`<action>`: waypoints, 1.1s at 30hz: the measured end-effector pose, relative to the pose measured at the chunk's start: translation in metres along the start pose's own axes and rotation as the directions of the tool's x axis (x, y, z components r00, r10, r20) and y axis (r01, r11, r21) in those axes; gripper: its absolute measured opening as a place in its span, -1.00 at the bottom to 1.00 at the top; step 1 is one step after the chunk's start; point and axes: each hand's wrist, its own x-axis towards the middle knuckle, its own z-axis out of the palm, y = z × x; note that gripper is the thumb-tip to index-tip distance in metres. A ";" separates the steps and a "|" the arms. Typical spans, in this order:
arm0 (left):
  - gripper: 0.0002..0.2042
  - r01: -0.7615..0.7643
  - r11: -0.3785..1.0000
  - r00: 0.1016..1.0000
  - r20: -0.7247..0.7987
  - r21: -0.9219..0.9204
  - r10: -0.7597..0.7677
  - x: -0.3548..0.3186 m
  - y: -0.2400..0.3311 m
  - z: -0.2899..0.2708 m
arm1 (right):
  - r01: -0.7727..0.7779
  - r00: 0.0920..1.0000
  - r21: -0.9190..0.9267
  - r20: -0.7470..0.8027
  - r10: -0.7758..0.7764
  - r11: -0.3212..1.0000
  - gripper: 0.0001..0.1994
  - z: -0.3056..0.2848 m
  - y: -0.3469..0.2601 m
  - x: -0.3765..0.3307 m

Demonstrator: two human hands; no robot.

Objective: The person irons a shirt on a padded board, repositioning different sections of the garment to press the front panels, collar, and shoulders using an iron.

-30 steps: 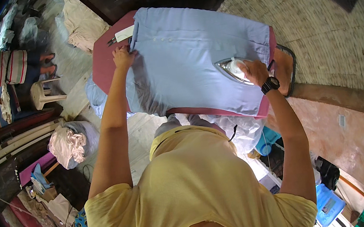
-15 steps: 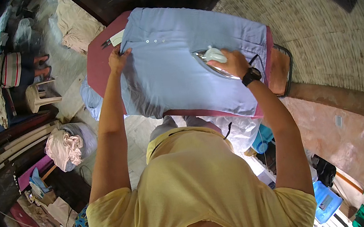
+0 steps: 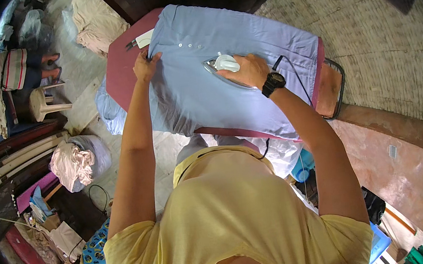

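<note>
A light blue shirt (image 3: 227, 92) lies spread flat over a maroon ironing board (image 3: 121, 77), its buttoned placket running toward the far left corner and its near edge hanging over the board's front side. The cloth looks mostly smooth, with soft folds where it drapes down at the near left. An electric iron (image 3: 221, 66), white on top with a shiny metal soleplate, sits flat on the middle of the shirt, its black cord (image 3: 295, 75) trailing off to the right across the fabric.

The right hand (image 3: 249, 71), with a black wristwatch (image 3: 273, 84) on its wrist, is closed around the iron's handle. The left hand (image 3: 145, 66) presses on the shirt's left edge near the placket, fingers curled onto the cloth; whether it pinches the fabric or only pins it flat cannot be told.

To the left of the iron, bare shirt runs up to the left hand; to its right, more open fabric reaches the board's end, where a wire iron rest (image 3: 334, 86) juts out. A strip of bare board shows on the far left beside the shirt. Beyond the board lies a patterned tiled floor (image 3: 386, 39); a white plastic stool (image 3: 45, 103) and a bundle of cloth (image 3: 74, 163) stand well apart on the left.
</note>
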 end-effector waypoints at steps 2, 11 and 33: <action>-0.23 -0.013 0.999 0.999 0.029 -0.031 0.014 -0.003 0.005 -0.004 | 0.031 0.999 0.021 0.012 -0.031 0.999 -0.29 0.001 0.001 0.002; -0.28 -0.021 0.999 0.992 0.122 0.042 0.016 0.014 -0.001 -0.006 | 0.093 0.989 0.077 0.111 -0.101 0.993 -0.27 0.012 -0.044 0.029; -0.78 -0.084 0.958 0.974 -0.224 -0.273 0.022 -0.042 -0.053 -0.046 | 0.264 0.963 0.165 0.004 -0.268 0.950 -0.40 0.058 -0.116 0.035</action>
